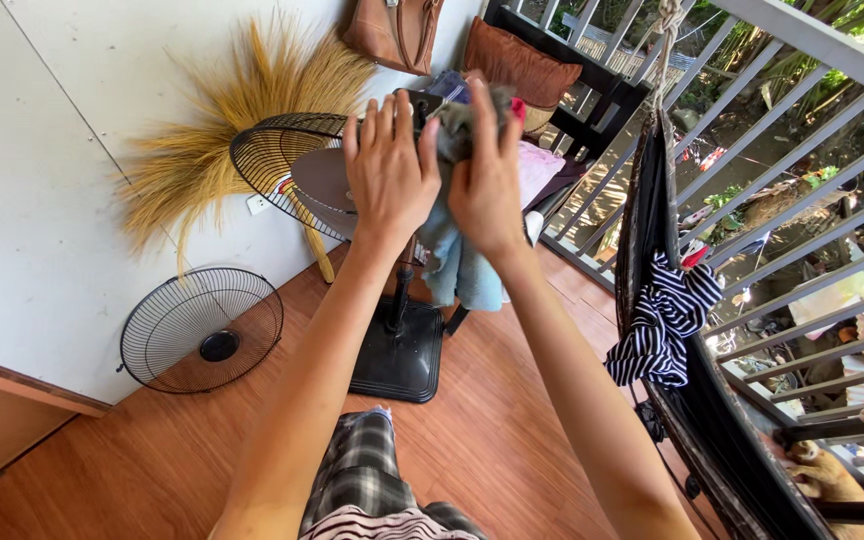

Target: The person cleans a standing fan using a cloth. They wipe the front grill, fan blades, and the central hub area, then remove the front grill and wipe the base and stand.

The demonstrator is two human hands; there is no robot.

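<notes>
Both my hands are raised in front of me, close together, gripping a grey-blue cloth that hangs down between them. My left hand holds its upper left part with the fingers pointing up. My right hand pinches the bunched top of the cloth. Right behind my hands stands a black pedestal fan with its front grille off, its rear cage and blades showing. Its square base rests on the wooden floor.
A detached round fan grille leans against the white wall, below a straw broom. A black hammock with a striped cloth hangs at right along a grey railing. A bench with cushions and a brown bag stands behind.
</notes>
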